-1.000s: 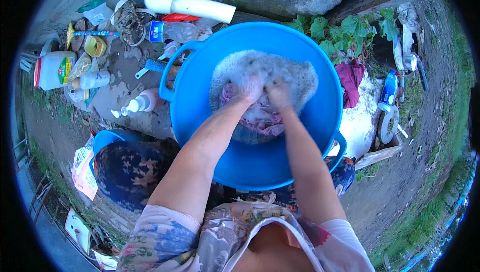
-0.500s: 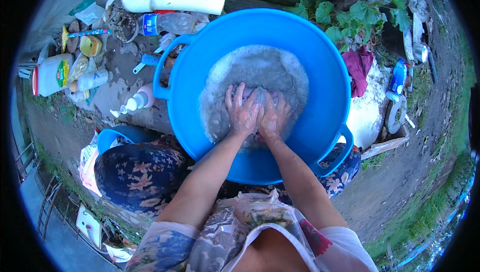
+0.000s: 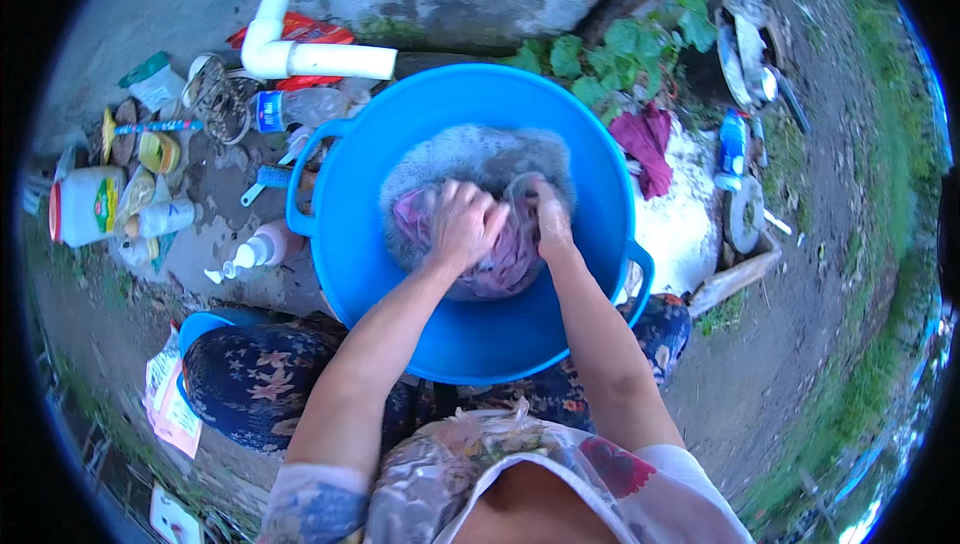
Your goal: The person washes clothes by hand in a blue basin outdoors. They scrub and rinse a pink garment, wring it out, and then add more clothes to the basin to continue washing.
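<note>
A large blue basin [image 3: 470, 354] with two side handles stands between my knees, holding grey sudsy water [image 3: 440, 149]. In it lies a wet, bunched purple-pink cloth [image 3: 505, 274], partly under the water. My left hand [image 3: 466, 227] presses on the cloth from above, with its fingers curled into the folds. On the right side of the bundle, my right hand [image 3: 550, 216] has its fingers bent around a wet greyish-purple fold; some fingertips are hidden in the suds.
Left of the basin stand a pump bottle [image 3: 265, 247], a blue brush [image 3: 272, 177] and a red-lidded plastic jar [image 3: 88, 206]. A white pipe [image 3: 335, 61] ends behind it. To the right lie a maroon cloth [image 3: 645, 149] and a blue bottle [image 3: 732, 149]. A small blue bucket [image 3: 205, 322] is by my left knee.
My hands were side by side, spread in the murky water; now they are apart, with fingers bent around the cloth. The purple cloth has come up into sight. The view has shifted.
</note>
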